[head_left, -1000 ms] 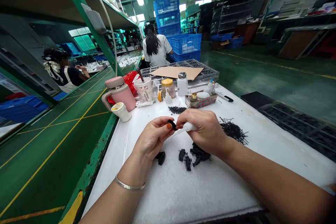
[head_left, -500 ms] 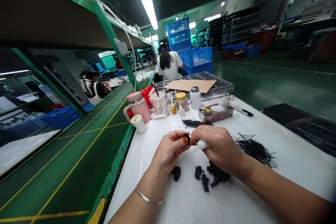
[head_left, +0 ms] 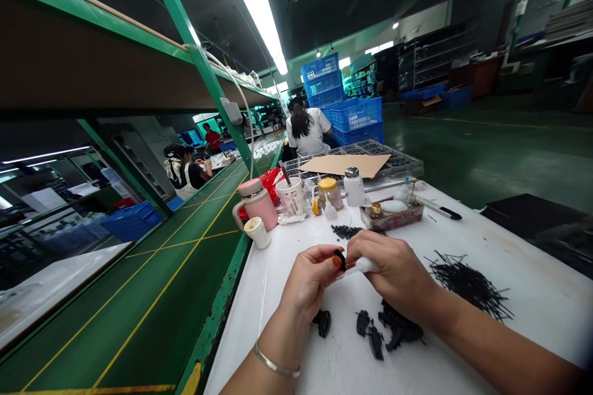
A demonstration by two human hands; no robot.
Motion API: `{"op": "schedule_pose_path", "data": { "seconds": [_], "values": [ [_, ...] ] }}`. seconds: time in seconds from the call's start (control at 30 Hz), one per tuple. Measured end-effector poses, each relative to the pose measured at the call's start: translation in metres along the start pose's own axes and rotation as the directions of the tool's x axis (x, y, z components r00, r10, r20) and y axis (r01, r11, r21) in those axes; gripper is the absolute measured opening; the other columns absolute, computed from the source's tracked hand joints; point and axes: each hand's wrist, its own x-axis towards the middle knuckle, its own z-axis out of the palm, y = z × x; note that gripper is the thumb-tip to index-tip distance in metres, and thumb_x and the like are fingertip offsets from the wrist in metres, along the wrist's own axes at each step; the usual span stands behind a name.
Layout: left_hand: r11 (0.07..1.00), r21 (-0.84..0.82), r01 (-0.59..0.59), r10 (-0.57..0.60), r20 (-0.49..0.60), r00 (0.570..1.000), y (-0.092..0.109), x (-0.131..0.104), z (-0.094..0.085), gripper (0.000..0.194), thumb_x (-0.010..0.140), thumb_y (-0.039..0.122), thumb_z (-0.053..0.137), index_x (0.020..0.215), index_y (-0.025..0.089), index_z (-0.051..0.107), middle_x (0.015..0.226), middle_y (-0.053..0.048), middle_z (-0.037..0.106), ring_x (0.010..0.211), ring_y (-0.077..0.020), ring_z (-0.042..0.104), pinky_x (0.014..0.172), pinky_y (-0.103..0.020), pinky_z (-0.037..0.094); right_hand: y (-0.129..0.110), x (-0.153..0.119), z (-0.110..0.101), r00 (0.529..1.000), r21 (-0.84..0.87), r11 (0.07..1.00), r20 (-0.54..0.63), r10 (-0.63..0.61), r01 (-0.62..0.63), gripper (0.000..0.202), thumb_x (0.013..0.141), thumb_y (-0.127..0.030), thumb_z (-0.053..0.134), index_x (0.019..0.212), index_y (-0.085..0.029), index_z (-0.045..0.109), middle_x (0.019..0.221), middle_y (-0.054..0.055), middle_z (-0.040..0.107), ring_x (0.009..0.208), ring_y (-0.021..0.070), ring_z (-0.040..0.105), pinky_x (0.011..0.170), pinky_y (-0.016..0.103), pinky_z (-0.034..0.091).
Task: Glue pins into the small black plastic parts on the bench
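Between the thumb and fingers of my left hand (head_left: pixel 308 281) is a small black plastic part (head_left: pixel 341 257). My right hand (head_left: pixel 393 265) is closed around a small white squeeze bottle (head_left: pixel 367 265), its narrow tip pointing left toward the black part. Whether the tip touches the part I cannot tell. Several black plastic pieces (head_left: pixel 375 342) lie on the white table (head_left: pixel 343 370) below my hands, and another black piece (head_left: pixel 323 323) sits by my left wrist. Past my right hand is a heap of thin black rods (head_left: pixel 470 284); a pile of small black bits (head_left: pixel 346 231) lies just beyond my hands.
Along the far side stand a pink mug (head_left: pixel 258 205), a white tub (head_left: pixel 257 232), a patterned cup (head_left: pixel 291 196), a yellow-lidded jar (head_left: pixel 330 192), a white pump bottle (head_left: pixel 354 187) and a small box (head_left: pixel 396 217). A green conveyor (head_left: pixel 185 271) runs at left. Two co-workers sit farther off.
The whole view has shifted, so everything appears slightly lower and farther right. Both hands keep their grip on the black part and the white bottle, with hardly any movement between them.
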Motion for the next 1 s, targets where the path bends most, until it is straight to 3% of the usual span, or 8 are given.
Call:
{"op": "schedule_pose_path", "data": {
  "seconds": [0.2,0.33,0.53,0.77,1.0],
  "values": [
    [1.000,-0.031,0.003,0.000,0.087,0.996,-0.001,0.003,-0.003,0.038,0.053,0.014,0.089,0.087,0.011,0.073,0.086,-0.008,0.069,0.074,-0.0113,0.063,0.069,-0.016,0.054,0.000,0.000,0.001,0.998,-0.014,1.000,-0.066,0.003,-0.004,0.031,0.065,0.006,0.046,0.079,-0.019,0.058,0.079,0.001,0.061,0.074,0.0148,0.057,0.066,0.026,0.041],
    [0.998,-0.057,-0.022,0.028,0.102,0.994,0.001,0.003,-0.003,0.034,0.051,0.011,0.089,0.081,0.014,0.073,0.076,-0.005,0.069,0.065,-0.0095,0.063,0.063,-0.014,0.052,-0.005,-0.001,0.000,0.996,0.003,1.000,-0.084,-0.014,0.014,0.030,0.066,0.006,0.048,0.080,-0.019,0.058,0.080,0.002,0.061,0.075,0.0152,0.057,0.067,0.026,0.042],
    [0.986,-0.046,-0.159,0.163,0.121,0.979,0.006,0.000,0.000,0.028,0.047,0.015,0.091,0.068,0.015,0.071,0.076,-0.002,0.066,0.069,-0.0106,0.062,0.062,-0.015,0.052,-0.011,0.000,-0.002,0.989,0.024,0.997,-0.133,-0.071,0.075,0.023,0.074,0.002,0.051,0.080,-0.019,0.057,0.078,0.003,0.062,0.074,0.0150,0.058,0.066,0.026,0.043],
    [0.979,0.009,-0.204,0.202,0.112,0.973,0.008,-0.002,0.004,0.024,0.050,0.013,0.088,0.067,0.016,0.071,0.078,-0.003,0.064,0.070,-0.0112,0.060,0.062,-0.017,0.050,-0.011,0.001,-0.004,0.990,0.000,0.997,-0.117,-0.081,0.082,0.018,0.081,-0.003,0.049,0.081,-0.019,0.057,0.079,0.003,0.063,0.075,0.0151,0.059,0.067,0.026,0.045],
    [0.976,0.020,-0.216,0.212,0.127,0.969,0.009,-0.002,0.002,0.020,0.053,0.011,0.086,0.068,0.016,0.072,0.079,-0.003,0.064,0.072,-0.0115,0.061,0.065,-0.018,0.050,-0.011,0.001,-0.003,0.989,-0.028,0.995,-0.107,-0.099,0.096,0.019,0.079,-0.002,0.050,0.081,-0.020,0.057,0.079,0.003,0.063,0.074,0.0150,0.059,0.067,0.026,0.044]
  ]
}}
